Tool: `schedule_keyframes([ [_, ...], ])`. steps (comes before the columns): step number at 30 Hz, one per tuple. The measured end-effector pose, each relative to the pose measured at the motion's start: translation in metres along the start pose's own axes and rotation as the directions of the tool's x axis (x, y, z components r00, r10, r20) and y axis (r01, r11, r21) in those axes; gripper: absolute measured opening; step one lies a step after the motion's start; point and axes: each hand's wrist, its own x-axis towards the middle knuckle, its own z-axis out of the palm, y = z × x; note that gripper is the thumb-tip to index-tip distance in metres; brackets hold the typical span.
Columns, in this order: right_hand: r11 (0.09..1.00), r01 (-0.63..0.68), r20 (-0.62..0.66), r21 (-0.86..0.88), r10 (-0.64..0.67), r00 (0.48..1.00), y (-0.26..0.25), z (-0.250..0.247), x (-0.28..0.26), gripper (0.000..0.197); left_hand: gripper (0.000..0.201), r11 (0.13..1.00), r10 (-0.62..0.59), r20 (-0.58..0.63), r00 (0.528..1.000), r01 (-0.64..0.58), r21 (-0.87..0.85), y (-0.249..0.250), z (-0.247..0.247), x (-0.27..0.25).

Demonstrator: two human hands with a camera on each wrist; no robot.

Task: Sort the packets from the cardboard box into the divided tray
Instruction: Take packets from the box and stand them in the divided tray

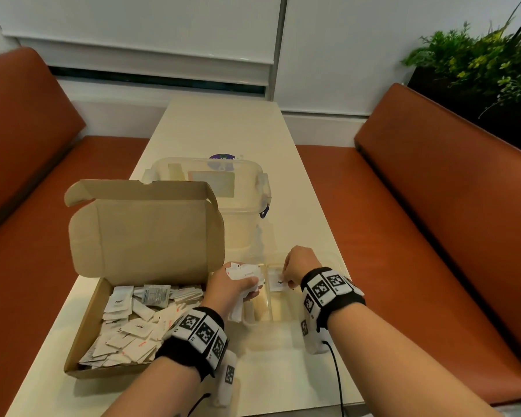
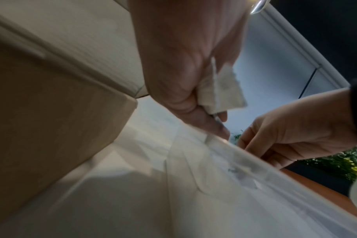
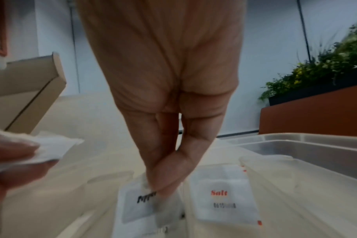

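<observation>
The open cardboard box (image 1: 85, 323) sits at my left with several white packets (image 1: 133, 326) piled in it. My left hand (image 1: 247, 284) grips a small bunch of packets (image 1: 244, 273) just right of the box, also seen as packets (image 2: 220, 90) in the left wrist view. The clear divided tray (image 1: 283, 311) lies below both hands. My right hand (image 1: 289, 279) pinches a pepper packet (image 3: 137, 202) by its top edge, low inside one compartment. A salt packet (image 3: 224, 196) lies flat in the compartment to the right of it.
A clear lidded plastic container (image 1: 217, 182) stands behind the box's raised lid (image 1: 145, 230). Orange benches (image 1: 433, 236) flank the cream table (image 1: 223, 124). Plants (image 1: 494, 55) grow at the far right. A black cable (image 1: 337, 374) runs from my right wrist.
</observation>
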Motion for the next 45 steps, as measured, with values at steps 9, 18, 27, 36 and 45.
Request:
schedule_keyframes([
  [9, 0.982, 0.017, -0.045, -0.188, -0.026, 0.999, -0.009, 0.008, 0.011, 0.022, 0.021, 0.994, 0.011, -0.014, 1.000, -0.009, 0.113, -0.001, -0.002, 0.003],
  [18, 0.979, 0.055, -0.023, -0.196, -0.060, 0.998, -0.008, 0.006, 0.013, 0.024, 0.022, 0.991, 0.017, 0.009, 1.000, -0.018, 0.134, -0.001, -0.003, 0.005],
  [27, 0.979, 0.090, -0.005, -0.185, -0.093, 0.996, -0.007, 0.004, 0.010, 0.024, 0.021, 0.991, 0.007, 0.028, 1.000, -0.011, 0.130, 0.001, -0.003, 0.004],
  [36, 0.889, 0.273, -0.094, 0.368, -0.256, 0.962, -0.001, -0.001, -0.016, 0.005, 0.026, 0.998, -0.046, 0.094, 0.995, 0.041, 0.056, 0.008, 0.001, 0.000],
  [45, 0.743, 0.298, -0.168, 0.600, -0.247, 0.954, 0.011, 0.001, -0.038, 0.015, 0.033, 0.999, -0.031, 0.107, 0.994, 0.033, -0.018, 0.014, 0.020, -0.004],
])
